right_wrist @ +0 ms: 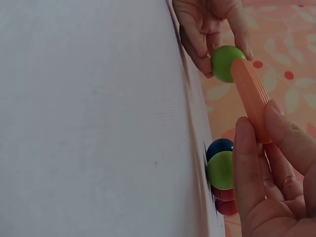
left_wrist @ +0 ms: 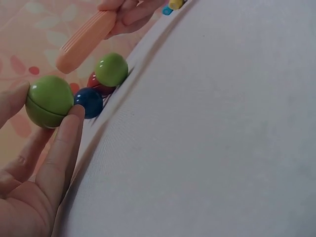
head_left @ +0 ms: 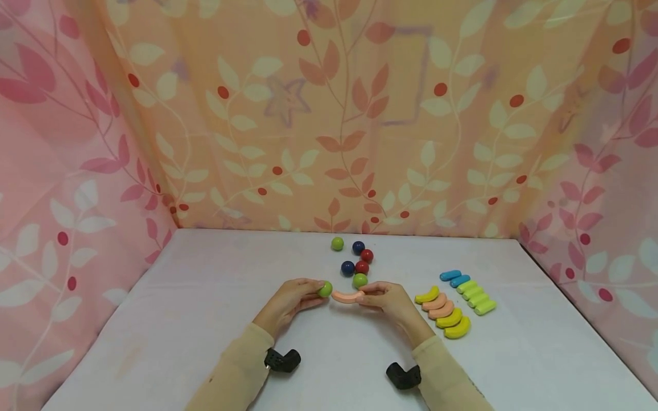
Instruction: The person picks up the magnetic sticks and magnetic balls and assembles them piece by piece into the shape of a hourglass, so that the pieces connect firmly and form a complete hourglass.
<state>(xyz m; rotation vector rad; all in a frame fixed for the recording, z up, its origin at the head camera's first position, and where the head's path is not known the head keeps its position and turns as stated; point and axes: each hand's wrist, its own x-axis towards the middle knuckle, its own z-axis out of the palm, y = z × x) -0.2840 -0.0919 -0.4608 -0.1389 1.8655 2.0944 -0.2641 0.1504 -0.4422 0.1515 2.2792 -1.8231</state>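
Between thumb and fingertips my left hand (head_left: pixel 293 299) pinches a shiny green ball (left_wrist: pixel 49 101), held above the white table. A curved, ridged, peach-coloured piece (right_wrist: pixel 253 101) is pinched at one end by my right hand (head_left: pixel 392 305). Its free end points at the green ball, close to it in the head view; whether they touch I cannot tell. Just beyond the hands lies a loose group of balls: a green ball (head_left: pixel 360 281), red balls (head_left: pixel 362 268), dark blue balls (head_left: pixel 348 268) and, farther back, another green ball (head_left: pixel 337 244).
Right of my right hand, yellow curved pieces (head_left: pixel 456 328) and peach curved pieces (head_left: pixel 441 310) lie in a slanting row. Beside them are light green short sticks (head_left: pixel 478 299) and blue sticks (head_left: pixel 450 275). Floral curtains (head_left: pixel 334 114) surround the white table (head_left: pixel 169 319) at back and sides.
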